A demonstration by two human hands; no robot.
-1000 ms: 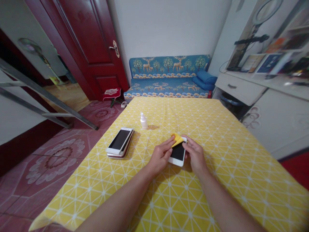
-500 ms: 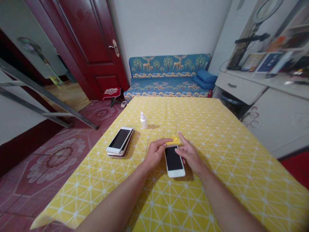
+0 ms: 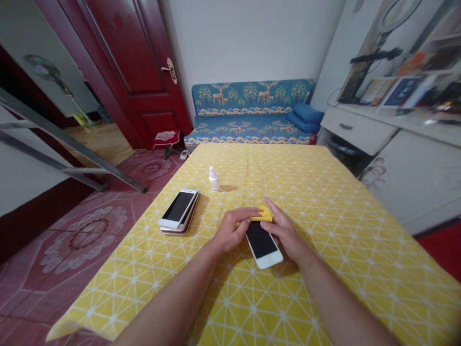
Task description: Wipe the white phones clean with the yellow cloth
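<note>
A white smartphone [image 3: 264,245] with a dark screen is held at its right edge by my right hand [image 3: 283,228], the thumb lying over the glass and the index finger stretched out past the top. My left hand [image 3: 234,228] is closed on a yellow cloth [image 3: 265,214], pressing it over the phone's top end. The cloth hides that end of the phone. To the left lies a stack of phones [image 3: 179,211], the uppermost white with a black screen. Behind the hands a small white bottle [image 3: 213,179] stands upright.
A yellow patterned tablecloth [image 3: 309,288] covers the table. Past its far edge is a blue sofa [image 3: 241,124]. A white cabinet [image 3: 403,158] stands at the right; a metal ladder-like frame [image 3: 86,170] and a red stool [image 3: 167,138] are at the left.
The phone has turned, its lower end swinging to the right. My left hand has moved the yellow cloth slightly right and down over the phone's top end.
</note>
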